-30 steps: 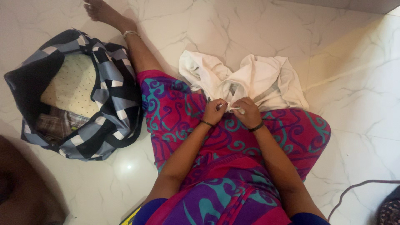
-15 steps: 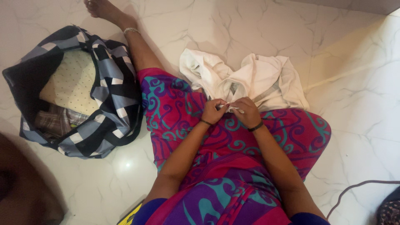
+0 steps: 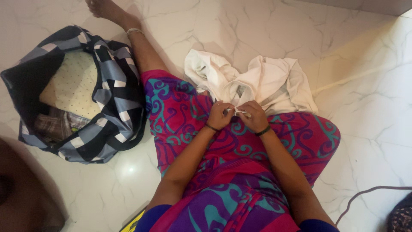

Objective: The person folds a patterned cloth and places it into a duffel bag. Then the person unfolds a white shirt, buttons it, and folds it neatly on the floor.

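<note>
With my left hand (image 3: 219, 115) and right hand (image 3: 254, 116) both pinching the near edge of the white garment (image 3: 257, 83), it lies crumpled on the floor just beyond my lap, unfolded, well right of the open checked bag (image 3: 111, 107).

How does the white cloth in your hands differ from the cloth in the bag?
The white cloth is plain, while the bag's cloth is cream and dotted. The white cloth lies crumpled on the floor, its edge pinched by the left hand and right hand; the bag's cloth sits flatter inside the open bag, untouched. Both are pale fabric.
</note>
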